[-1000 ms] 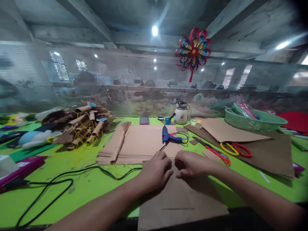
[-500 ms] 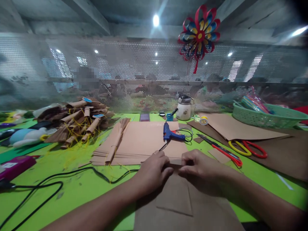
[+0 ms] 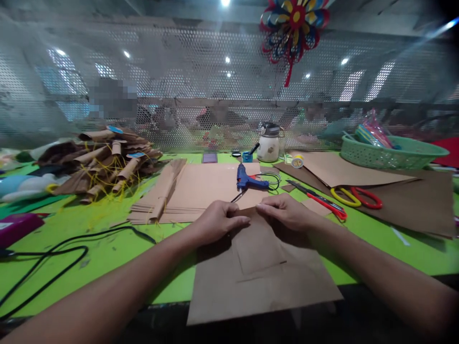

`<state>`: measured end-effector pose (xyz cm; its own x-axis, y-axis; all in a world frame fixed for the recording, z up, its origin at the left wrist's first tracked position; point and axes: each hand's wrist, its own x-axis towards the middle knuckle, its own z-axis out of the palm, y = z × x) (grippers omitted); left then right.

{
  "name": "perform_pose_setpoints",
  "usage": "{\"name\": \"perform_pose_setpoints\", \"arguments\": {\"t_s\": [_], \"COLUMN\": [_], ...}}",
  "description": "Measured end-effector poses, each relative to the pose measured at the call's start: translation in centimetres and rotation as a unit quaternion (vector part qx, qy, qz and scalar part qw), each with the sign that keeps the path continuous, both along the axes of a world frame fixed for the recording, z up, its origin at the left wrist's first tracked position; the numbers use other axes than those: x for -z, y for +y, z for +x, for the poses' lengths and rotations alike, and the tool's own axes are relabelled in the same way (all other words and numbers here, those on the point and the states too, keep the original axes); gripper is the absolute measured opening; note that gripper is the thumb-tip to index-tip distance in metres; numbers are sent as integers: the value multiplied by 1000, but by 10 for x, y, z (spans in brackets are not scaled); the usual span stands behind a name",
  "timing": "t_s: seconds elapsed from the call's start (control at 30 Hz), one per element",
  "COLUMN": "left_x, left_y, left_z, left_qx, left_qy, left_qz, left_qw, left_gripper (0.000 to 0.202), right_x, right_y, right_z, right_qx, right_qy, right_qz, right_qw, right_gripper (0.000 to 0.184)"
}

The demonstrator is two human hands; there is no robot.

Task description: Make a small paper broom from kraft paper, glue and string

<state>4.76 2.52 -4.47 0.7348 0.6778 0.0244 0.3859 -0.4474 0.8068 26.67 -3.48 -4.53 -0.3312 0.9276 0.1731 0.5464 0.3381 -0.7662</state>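
A large sheet of brown paper [image 3: 222, 296] lies before me, its near edge reaching past the table's front. On top of it is a smaller piece of brown paper [image 3: 258, 248], with its near end tilted slightly. My left hand [image 3: 217, 220] is closed at the small piece's upper left, thumb along its edge and fingers curled under. At the upper right corner, my right hand [image 3: 285, 210] pinches the same piece between thumb and fingertips. Just beyond the hands lies a blue glue gun [image 3: 249, 179] on a stack of tan paper sheets [image 3: 206, 184].
Scissors [image 3: 355, 197] and a red-handled cutter [image 3: 328, 205] lie at right, near a green basket [image 3: 394, 155]. Rolled brown paper bundles [image 3: 107, 162] with yellow ties are piled at left. A black cable [image 3: 71, 236] crosses the left side. A jar [image 3: 268, 143] stands behind.
The view has tilted lower, showing the large sheet's near edge. Both hands have shifted slightly away from me with the small piece, and its near end has swung a little.
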Motion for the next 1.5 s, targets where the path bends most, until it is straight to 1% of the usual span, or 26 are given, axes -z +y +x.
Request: {"name": "perform_pose_setpoints", "arguments": {"t_s": [0.1, 0.13, 0.2, 0.27, 0.3, 0.37, 0.43, 0.5, 0.53, 0.57, 0.63, 0.7, 0.77, 0.8, 0.87, 0.93, 0.97, 1.0, 1.03, 1.1, 1.13, 1.2, 1.27, 1.33, 1.43, 1.5], "left_x": [3, 4, 4, 3, 2, 1, 0, -1, -1, -2, -6, -12, -20, -24, -32, -36, -37, -37, -37, -32, -29, -22, -14, -8, -3, -3], "left_y": [3, 3, 4, 3, 2, 1, 0, 1, 1, 2, 4, 6, 7, 7, 7, 6, 6, 7, 7, 9, 11, 15, 19, 22, 24, 22], "left_z": [0, 0, 0, 0, 0, 0, 0, 0, 0, 0, -1, -2, -3, -3, 0, 7, 11, 15, 18, 20, 19, 14, 8, 3, 2, 4], "left_qx": [-9, -11, -10, -6, -6, -14, -23, -30, -35, -39, -59, -84, -82, -61, 9, 66, 72, 63, 41, 4, -11, -44, -79, -104, -124, -131], "left_qy": [-20, -28, -38, -31, -22, -1, 5, -16, -37, -62, -110, -141, -159, -163, -167, -175, -184, -196, -206, -228, -238, -255, -262, -271, -279, -275], "left_qz": [-29, -32, -34, -21, -10, 25, 68, 113, 131, 143, 142, 111, 56, 19, -50, -83, -84, -79, -72, -66, -67, -79, -93, -103, -121, -136], "left_qw": [999, 999, 999, 999, 1000, 1000, 997, 993, 990, 987, 982, 980, 982, 985, 985, 979, 977, 975, 975, 971, 969, 963, 957, 951, 944, 943], "left_gripper": [38, 38, 39, 40, 40, 38, 32, 20, 18, 22, 29, 32, 37, 39, 46, 56, 58, 57, 52, 48, 47, 38, 29, 28, 27, 23], "right_x": [1, 2, 2, 0, -2, -8, -14, -16, -16, -15, -12, -9, -11, -13, -22, -32, -38, -42, -46, -49, -49, -42, -31, -18, -3, 1], "right_y": [1, 2, 4, 7, 7, 7, 6, 4, 3, 2, 2, 2, 4, 6, 9, 14, 17, 20, 24, 29, 32, 35, 36, 36, 37, 38], "right_z": [-2, -2, 1, 5, 6, 9, 8, 7, 7, 6, 6, 5, 1, -2, -11, -22, -27, -32, -35, -37, -36, -29, -19, -11, -5, -5], "right_qx": [17, 38, 109, 180, 204, 231, 240, 237, 233, 225, 207, 184, 154, 135, 91, 48, 29, 17, 12, 18, 29, 53, 68, 73, 83, 103], "right_qy": [22, 39, 98, 175, 215, 281, 321, 333, 329, 317, 274, 212, 151, 126, 92, 74, 69, 71, 78, 101, 112, 127, 142, 158, 192, 218], "right_qz": [42, 49, 48, 29, 18, 1, -21, -45, -54, -56, -41, -5, 30, 44, 63, 83, 92, 95, 94, 82, 78, 71, 51, 14, -22, -25], "right_qw": [999, 997, 988, 968, 955, 932, 916, 912, 914, 920, 938, 960, 976, 982, 990, 993, 993, 993, 992, 991, 990, 988, 986, 985, 978, 970], "right_gripper": [43, 41, 35, 31, 31, 33, 37, 40, 42, 43, 44, 44, 43, 41, 35, 31, 30, 30, 31, 26, 23, 19, 25, 29, 30, 29]}}
